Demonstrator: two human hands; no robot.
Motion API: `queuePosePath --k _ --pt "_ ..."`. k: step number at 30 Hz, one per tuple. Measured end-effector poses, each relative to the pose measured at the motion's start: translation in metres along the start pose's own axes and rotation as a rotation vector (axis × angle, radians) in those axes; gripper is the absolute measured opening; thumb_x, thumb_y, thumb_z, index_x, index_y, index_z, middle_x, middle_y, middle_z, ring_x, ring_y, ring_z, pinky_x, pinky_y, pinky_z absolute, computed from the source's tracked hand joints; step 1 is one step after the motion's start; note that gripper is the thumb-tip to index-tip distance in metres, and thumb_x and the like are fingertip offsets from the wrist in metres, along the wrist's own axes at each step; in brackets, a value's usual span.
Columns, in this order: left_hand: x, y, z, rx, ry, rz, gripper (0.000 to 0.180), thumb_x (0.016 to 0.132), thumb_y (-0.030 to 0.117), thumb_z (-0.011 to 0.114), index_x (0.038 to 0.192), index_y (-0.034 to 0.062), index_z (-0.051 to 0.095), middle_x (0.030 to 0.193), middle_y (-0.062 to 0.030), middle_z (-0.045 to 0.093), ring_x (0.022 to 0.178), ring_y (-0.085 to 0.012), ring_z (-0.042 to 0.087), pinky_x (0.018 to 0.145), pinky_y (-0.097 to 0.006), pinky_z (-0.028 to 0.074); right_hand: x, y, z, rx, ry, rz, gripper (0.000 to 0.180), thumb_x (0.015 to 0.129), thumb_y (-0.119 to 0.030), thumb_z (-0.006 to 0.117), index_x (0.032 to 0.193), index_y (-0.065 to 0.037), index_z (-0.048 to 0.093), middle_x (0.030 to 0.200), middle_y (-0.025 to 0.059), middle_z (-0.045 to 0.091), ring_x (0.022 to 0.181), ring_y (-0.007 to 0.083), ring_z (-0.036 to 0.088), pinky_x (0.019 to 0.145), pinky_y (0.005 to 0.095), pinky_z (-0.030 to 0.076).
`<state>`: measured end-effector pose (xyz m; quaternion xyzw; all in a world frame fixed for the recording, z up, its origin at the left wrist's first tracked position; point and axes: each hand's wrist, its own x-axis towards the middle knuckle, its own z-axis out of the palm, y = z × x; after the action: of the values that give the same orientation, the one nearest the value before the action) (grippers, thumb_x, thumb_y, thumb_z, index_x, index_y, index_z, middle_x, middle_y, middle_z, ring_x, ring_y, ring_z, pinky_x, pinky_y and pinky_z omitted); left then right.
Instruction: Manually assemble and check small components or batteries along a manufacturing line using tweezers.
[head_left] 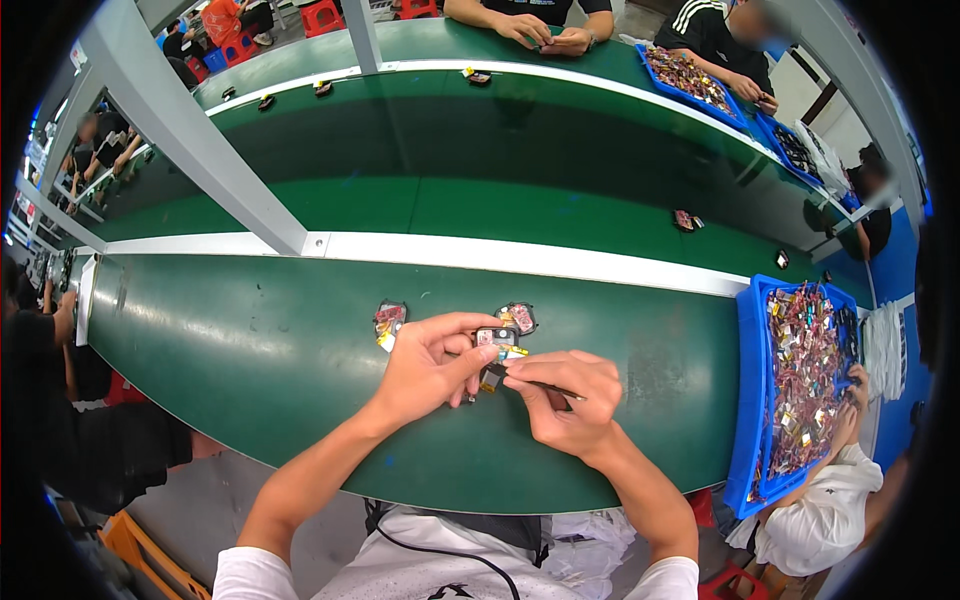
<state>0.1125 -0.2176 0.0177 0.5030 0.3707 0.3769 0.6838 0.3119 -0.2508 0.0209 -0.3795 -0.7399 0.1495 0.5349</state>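
Observation:
My left hand (425,370) is closed on a small electronic unit (497,336), gripping it between thumb and fingers. This unit has a black casing with a yellow strip and pale parts inside. My right hand (572,395) pinches a thin dark pen-like tool (562,390), its tip at the unit's lower edge; its exact kind cannot be made out. Just below the casing hangs a small dark and amber part (490,379), partly hidden by my fingers. Two similar open units lie beyond my hands: one at the left (390,321), one behind the held unit (521,316).
On the right of the green table (250,350) stands a blue tray (748,400) heaped with small wired parts. A white rail (540,262) and grey post (215,150) border the green conveyor (440,205), which carries scattered units. Co-workers sit across and at both sides.

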Motion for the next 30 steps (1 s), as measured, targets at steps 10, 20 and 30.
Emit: queuePosePath --k 10,20,30 --pt "-0.003 -0.002 0.003 0.093 0.097 0.017 0.027 0.097 0.001 0.065 0.123 -0.006 0.065 0.072 -0.0047 0.069 0.054 -0.0057 0.06 0.045 -0.021 0.046 -0.002 0.001 0.003 -0.104 -0.065 -0.12 0.02 0.071 0.004 0.081 0.085 -0.008 0.075 0.083 0.0036 0.077 0.06 0.0132 0.068 0.045 0.0258 0.035" --pt "-0.001 0.004 -0.009 0.016 0.024 -0.064 0.025 0.094 0.0 0.067 0.117 -0.006 0.068 0.067 -0.0049 0.069 0.054 -0.0076 0.062 0.045 -0.022 0.046 -0.004 -0.001 0.004 -0.103 -0.096 -0.143 0.027 0.065 0.007 0.08 0.088 -0.007 0.076 0.087 0.0041 0.078 0.061 0.0134 0.068 0.046 0.0252 0.037" --pt "-0.001 0.004 -0.007 -0.033 0.039 -0.067 0.024 0.092 -0.002 0.066 0.116 -0.0088 0.067 0.074 -0.0087 0.067 0.055 -0.0123 0.066 0.044 -0.024 0.05 -0.005 -0.003 0.004 -0.109 -0.087 -0.151 0.028 0.064 0.008 0.079 0.088 -0.007 0.076 0.086 0.0039 0.077 0.06 0.0135 0.067 0.046 0.0256 0.037"
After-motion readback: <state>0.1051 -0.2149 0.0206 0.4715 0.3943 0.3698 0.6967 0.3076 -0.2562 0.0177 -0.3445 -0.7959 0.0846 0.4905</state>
